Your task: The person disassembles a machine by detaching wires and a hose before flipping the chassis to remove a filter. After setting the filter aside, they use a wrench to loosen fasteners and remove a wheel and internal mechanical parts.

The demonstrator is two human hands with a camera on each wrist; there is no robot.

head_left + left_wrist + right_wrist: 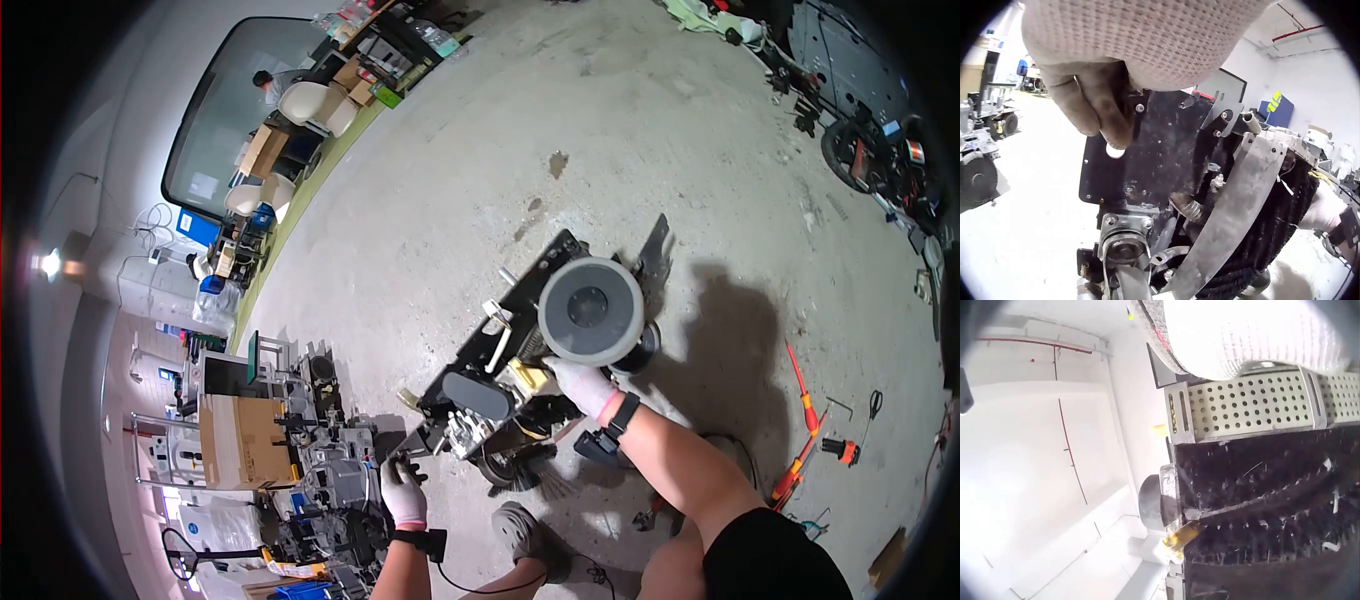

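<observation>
A machine chassis lies tilted on the floor, with black metal plates, brushes and a large grey wheel. My left hand, in a white glove with dark fingertips, grips its near-left end. In the left wrist view the gloved fingers bend down over the black plate, above a caster; the thumb is hidden. My right hand, also gloved, holds the chassis beside the grey wheel. In the right wrist view the glove covers the edge of a perforated metal strip, above dark brush bristles; its fingertips are hidden.
Red-and-orange long-handled tools, a small orange-black tool and a hex key lie on the floor at right. Machine parts and a cardboard box stand at left. A cable runs near my feet. A seated person is far back.
</observation>
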